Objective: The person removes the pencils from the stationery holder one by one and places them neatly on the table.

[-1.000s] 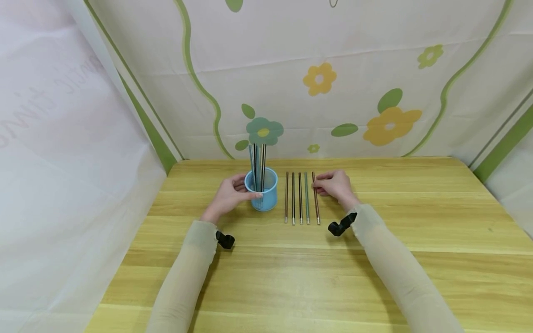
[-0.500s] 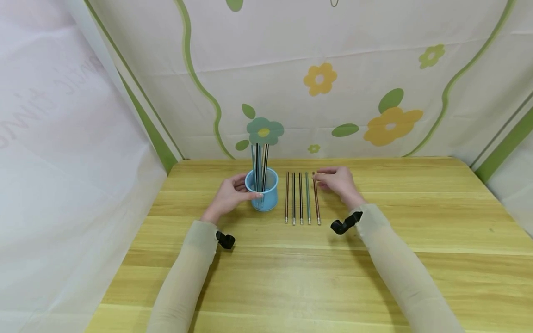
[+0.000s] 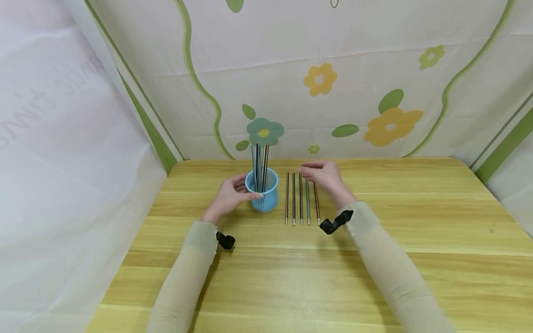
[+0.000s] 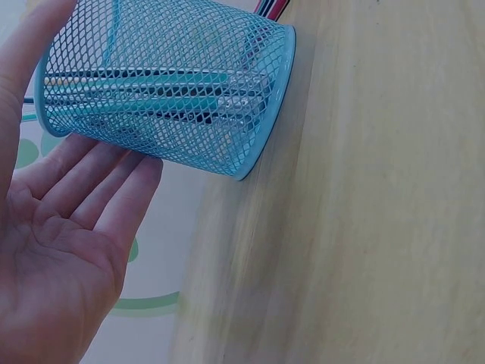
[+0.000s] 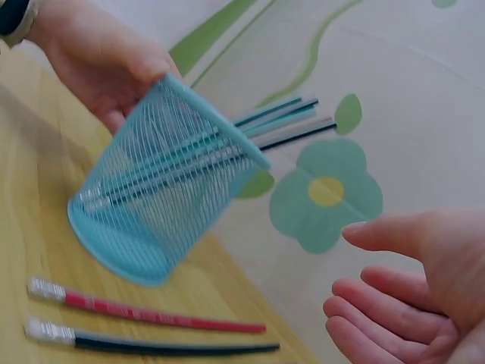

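I'm judging the pencil cup [image 3: 270,202] to be light and stiff: its blue wire mesh should be giving fair grip, though it is probably tipping easily with the tall pencils [image 3: 257,164] leaning in it. I'd be taking hold of its wall just below the rim. The loose pencils look light, rigid and slick with paint, likely rolling under a sideways nudge and possibly snapping if bent, so I'd be pinching each at mid-barrel from both sides.

The cup is standing upright on the bench [image 3: 270,277], and my left hand [image 3: 229,194] is holding it, thumb at the near side, fingers against its outer left side. To the cup's right, five pencils are lying in a row, eraser ends pointing toward me: a red one [image 3: 286,199] nearest the cup, two black ones, a teal one [image 3: 308,203] and a reddish-brown one [image 3: 317,203]. My right hand [image 3: 325,177] is hovering around the far ends of the right-hand pencils, thumb standing apart from loosely bent fingers and pinching nothing; whether it is brushing a pencil, I cannot tell.
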`<state>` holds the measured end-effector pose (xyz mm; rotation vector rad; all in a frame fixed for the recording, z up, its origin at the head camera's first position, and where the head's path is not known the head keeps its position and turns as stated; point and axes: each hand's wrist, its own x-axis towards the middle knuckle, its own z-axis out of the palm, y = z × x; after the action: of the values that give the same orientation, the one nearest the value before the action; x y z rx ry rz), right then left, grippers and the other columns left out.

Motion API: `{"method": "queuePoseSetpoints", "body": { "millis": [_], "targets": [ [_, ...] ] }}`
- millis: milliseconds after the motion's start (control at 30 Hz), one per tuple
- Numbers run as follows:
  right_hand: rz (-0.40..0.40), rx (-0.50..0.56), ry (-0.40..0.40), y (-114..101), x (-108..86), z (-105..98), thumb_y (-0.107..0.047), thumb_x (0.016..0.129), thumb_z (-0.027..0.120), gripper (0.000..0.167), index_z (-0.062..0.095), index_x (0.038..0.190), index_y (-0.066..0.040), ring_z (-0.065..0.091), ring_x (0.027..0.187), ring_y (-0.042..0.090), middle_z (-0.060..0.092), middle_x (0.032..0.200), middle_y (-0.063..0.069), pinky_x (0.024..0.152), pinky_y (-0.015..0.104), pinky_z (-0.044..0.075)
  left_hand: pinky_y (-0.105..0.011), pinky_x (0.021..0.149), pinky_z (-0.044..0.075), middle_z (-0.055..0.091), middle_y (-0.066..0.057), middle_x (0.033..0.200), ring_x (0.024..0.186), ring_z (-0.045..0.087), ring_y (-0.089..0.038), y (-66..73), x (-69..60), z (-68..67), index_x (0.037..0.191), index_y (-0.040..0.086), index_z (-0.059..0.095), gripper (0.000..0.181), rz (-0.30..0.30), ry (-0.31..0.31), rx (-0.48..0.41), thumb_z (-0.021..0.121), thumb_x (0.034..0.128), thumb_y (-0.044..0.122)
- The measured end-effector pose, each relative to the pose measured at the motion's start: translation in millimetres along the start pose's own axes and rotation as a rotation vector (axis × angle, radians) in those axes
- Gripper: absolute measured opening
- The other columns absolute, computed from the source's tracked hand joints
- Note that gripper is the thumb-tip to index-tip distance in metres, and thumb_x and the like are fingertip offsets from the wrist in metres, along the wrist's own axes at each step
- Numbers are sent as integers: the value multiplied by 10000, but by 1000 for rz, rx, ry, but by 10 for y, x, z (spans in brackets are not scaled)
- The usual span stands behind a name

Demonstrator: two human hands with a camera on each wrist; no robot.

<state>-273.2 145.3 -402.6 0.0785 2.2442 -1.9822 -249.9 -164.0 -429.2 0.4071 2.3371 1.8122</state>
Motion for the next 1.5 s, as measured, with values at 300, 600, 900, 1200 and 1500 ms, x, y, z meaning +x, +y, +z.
{"method": "queuePoseSetpoints", "body": {
  "millis": [300, 600, 900, 1200, 1500],
  "targets": [
    [-95, -46, -49, -111, -5, 302, -276, 918, 792, 419, 710, 1270, -64, 663, 1118, 264, 678, 1267, 111, 1040, 440, 495, -345, 1024, 507, 633, -133, 1317, 1203, 615, -271, -12, -5, -3, 1414, 28, 558, 720, 13, -2, -11, 903, 800, 180],
    [-132, -103, -92, -164, 9, 579, -298, 915, 794, 385, 730, 1249, -118, 592, 1209, 226, 699, 1245, 31, 1072, 433, 448, -331, 1020, 508, 650, -89, 1297, 1192, 625, -237, -10, -38, 9, 1389, 53, 586, 693, 20, 2, -17, 909, 796, 208],
    [-132, -40, -121, -125, 60, 699, -291, 902, 814, 421, 721, 1269, -105, 601, 1203, 209, 700, 1240, 38, 1086, 420, 439, -344, 1021, 509, 640, -111, 1310, 1199, 621, -261, -14, -47, 40, 1404, 43, 572, 714, 29, -8, -17, 909, 794, 198],
    [-127, -48, -79, -122, 78, 771, -275, 919, 796, 380, 727, 1257, -115, 623, 1160, 214, 699, 1233, 43, 1054, 420, 465, -335, 1027, 502, 636, -98, 1319, 1207, 617, -246, -11, -64, 62, 1410, 50, 567, 694, 20, -8, -21, 895, 811, 175],
    [-123, -29, -42, -117, 93, 814, -249, 926, 789, 337, 741, 1233, -117, 639, 1120, 198, 708, 1199, 34, 1010, 399, 496, -342, 1037, 495, 612, -142, 1358, 1233, 601, -284, -21, -52, 70, 1439, 25, 538, 705, 14, -18, -35, 874, 826, 112]
  ]
}}
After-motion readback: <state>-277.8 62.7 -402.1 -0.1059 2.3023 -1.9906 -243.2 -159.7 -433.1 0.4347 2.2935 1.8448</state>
